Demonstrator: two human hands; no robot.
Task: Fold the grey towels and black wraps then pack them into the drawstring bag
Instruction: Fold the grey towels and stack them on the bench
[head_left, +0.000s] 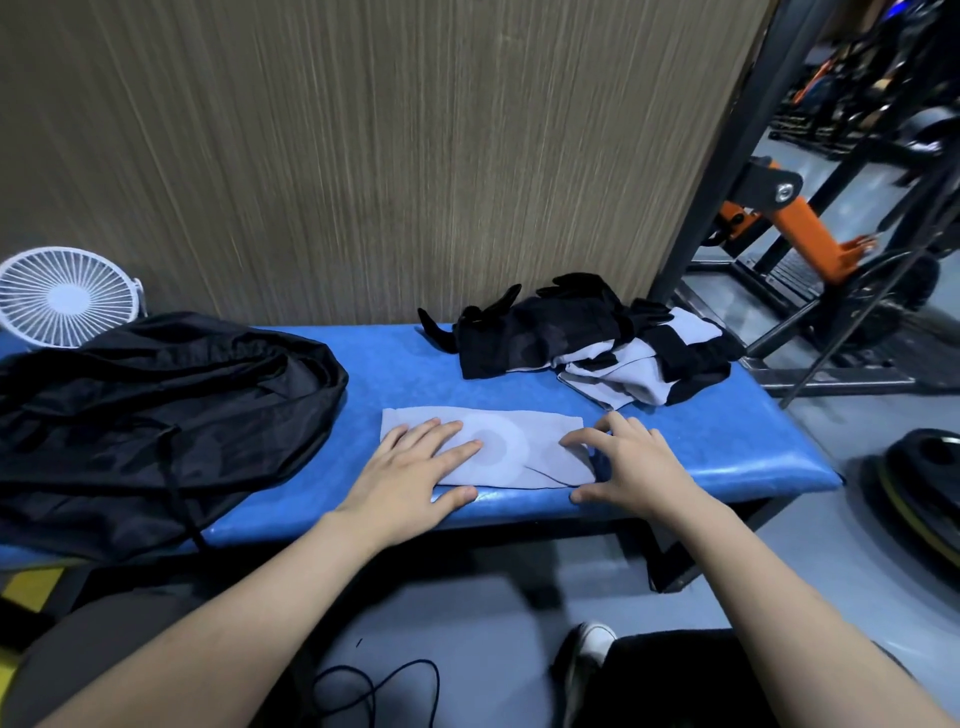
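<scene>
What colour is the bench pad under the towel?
Bright blue bench pad, seen in the head view, under the grey towel.

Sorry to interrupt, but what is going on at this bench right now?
A person is folding a grey towel on the blue bench. The left hand presses it flat; the right hand touches its right end. A pile of towels and wraps waits behind, and the drawstring bag lies at left.

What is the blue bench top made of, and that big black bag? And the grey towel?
The bench top looks like padded vinyl or fake leather: smooth, with a slight shine along its edge. The black bag seems to be thin nylon-like cloth, crinkled with a faint sheen. The grey towel looks like soft, matte fabric, lying flat under both hands; its exact fibre can't be told.
</scene>
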